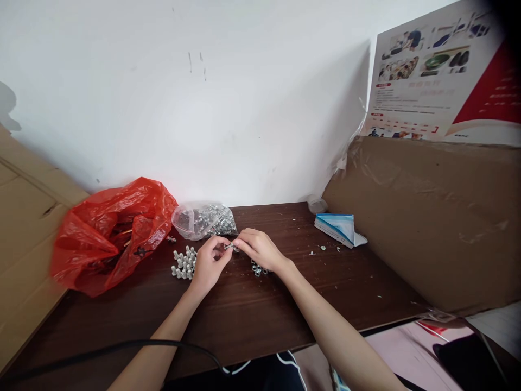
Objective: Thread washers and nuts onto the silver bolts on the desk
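A: Landmark item?
B: Clear bag (223, 221) of small metal parts, one; at the rear of the table (350, 296), by the white wall (252, 119).
A: Left of the clear bag?
B: Red plastic bag (91, 231), one, crumpled, mouth open. Farther left, a cardboard panel (28, 233).
A: Right of it?
B: Blue-and-white packet (336, 229), one, folded, well apart; pale scraps (323, 248), several, loose. Farther right, a large cardboard sheet (431, 217), with a printed poster (435, 98) above.
A: In front of it?
B: Front left: pale studs (183, 265), one cluster, partly behind the left hand (209, 263). Front right: metal nuts (257, 270), one lot, partly covered by the right wrist.
A: Obstructions?
B: Black cable (134, 343), one, well in front of the clear bag, crossing the left forearm in view.
A: Worked item?
B: Small metal piece (229, 246), one, just in front of the clear bag, between both hands' fingertips. Exact form too small to tell.
A: Hands?
B: Close together. Left: thumb and finger pinched on the piece. Right hand (260, 247): fingers bent, tips gripping its other side.
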